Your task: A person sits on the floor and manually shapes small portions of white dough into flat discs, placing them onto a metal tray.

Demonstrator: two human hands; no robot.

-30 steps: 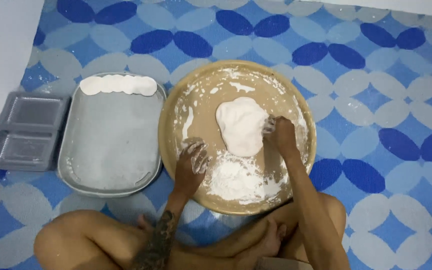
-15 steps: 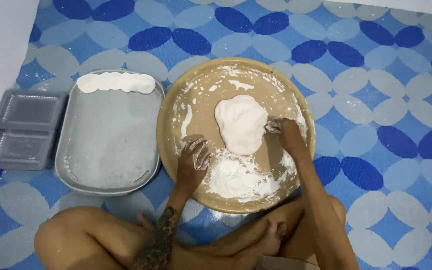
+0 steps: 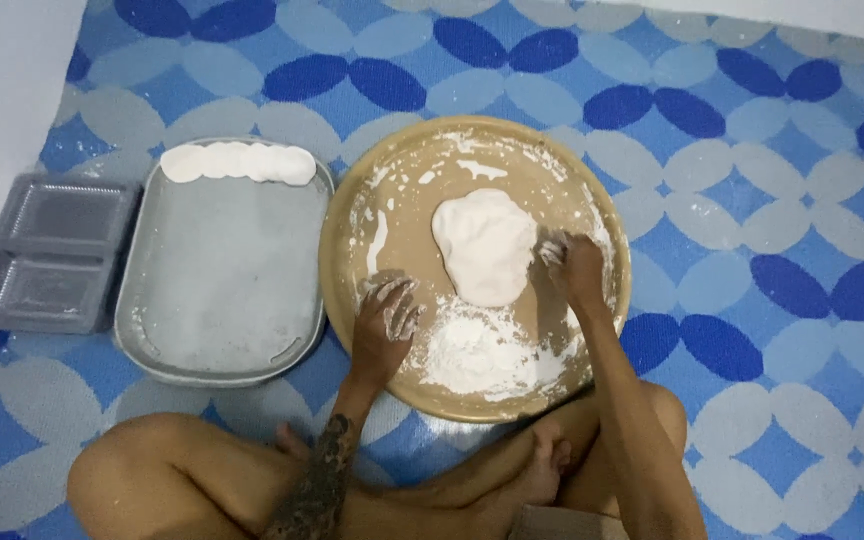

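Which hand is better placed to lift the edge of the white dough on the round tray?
The right hand, probably. Its fingertips are at the right edge of the dough, while the left hand rests flat on the round tray, below the dough's left side and apart from it.

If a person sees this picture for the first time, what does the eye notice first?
First, the white dough in the middle of the round tan tray, with loose flour nearer the person. The floured left hand rests on the tray and the right hand touches the dough's edge. Left of it, a grey tray holds white discs.
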